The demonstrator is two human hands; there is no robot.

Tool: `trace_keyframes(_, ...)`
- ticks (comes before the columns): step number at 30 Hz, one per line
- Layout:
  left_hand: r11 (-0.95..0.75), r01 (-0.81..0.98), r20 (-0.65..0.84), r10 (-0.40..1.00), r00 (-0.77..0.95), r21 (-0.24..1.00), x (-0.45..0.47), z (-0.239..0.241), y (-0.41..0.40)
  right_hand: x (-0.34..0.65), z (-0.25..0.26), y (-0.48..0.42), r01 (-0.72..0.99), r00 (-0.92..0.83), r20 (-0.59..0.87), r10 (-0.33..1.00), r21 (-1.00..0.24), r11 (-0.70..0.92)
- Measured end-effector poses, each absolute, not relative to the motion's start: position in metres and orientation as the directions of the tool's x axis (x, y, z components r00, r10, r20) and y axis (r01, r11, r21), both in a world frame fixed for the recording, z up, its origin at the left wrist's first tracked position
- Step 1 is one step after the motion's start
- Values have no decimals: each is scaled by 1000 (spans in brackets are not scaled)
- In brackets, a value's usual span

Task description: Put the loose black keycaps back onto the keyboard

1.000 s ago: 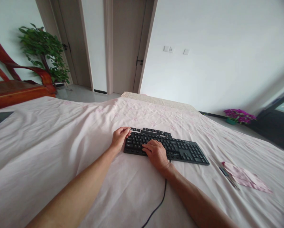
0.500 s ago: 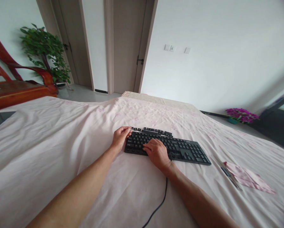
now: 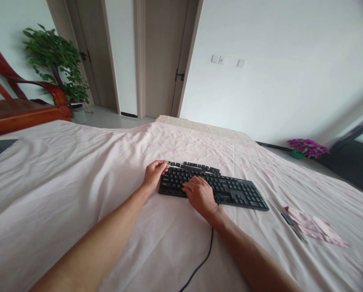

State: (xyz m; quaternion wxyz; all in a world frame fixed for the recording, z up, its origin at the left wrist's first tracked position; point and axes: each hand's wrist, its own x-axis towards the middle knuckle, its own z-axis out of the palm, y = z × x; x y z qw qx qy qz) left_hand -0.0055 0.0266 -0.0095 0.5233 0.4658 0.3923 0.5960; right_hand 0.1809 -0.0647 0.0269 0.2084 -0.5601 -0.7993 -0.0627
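A black computer keyboard (image 3: 242, 194) lies on the pink bedsheet in front of me. Beyond its far edge sits a row of loose keycaps (image 3: 195, 165), a long space bar (image 3: 190, 168) among them. My left hand (image 3: 154, 174) is at the keyboard's far left corner, thumb and forefinger closed at a small dark keycap (image 3: 169, 162). Over the left-middle keys rests my right hand (image 3: 199, 194), its fingers curled and pinched together near the front row. What those fingertips hold, if anything, is hidden beneath them.
A black cable (image 3: 204, 265) runs toward me from the keyboard. To the right lie a pink cloth (image 3: 317, 227) and a thin tool with a dark end (image 3: 287, 219). A dark flat object (image 3: 1, 148) is at the far left, near a wooden chair (image 3: 32, 109).
Both hands stay in nearly the same places on and beside the keyboard. The whole view has shifted very slightly.
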Motion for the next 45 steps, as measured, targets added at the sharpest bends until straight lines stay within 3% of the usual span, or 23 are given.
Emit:
trace_keyframes(6, -131, -267, 129, 991, -24, 955, -6, -8, 26, 175, 32, -69, 937, -309, 380, 872, -38, 349)
trace_keyframes(23, -131, -262, 125, 991, -39, 956, -4, -8, 24, 180, 39, -64, 889, -422, 349, 837, -21, 457)
trace_keyframes(36, -136, -266, 137, 990, -14, 954, -6, -6, 24, 189, 18, -61, 871, -275, 445, 852, -260, 417)
trace_keyframes(45, -135, -255, 135, 991, -20, 957, -6, -7, 25, 184, 23, -62, 897, -296, 420, 858, -187, 401)
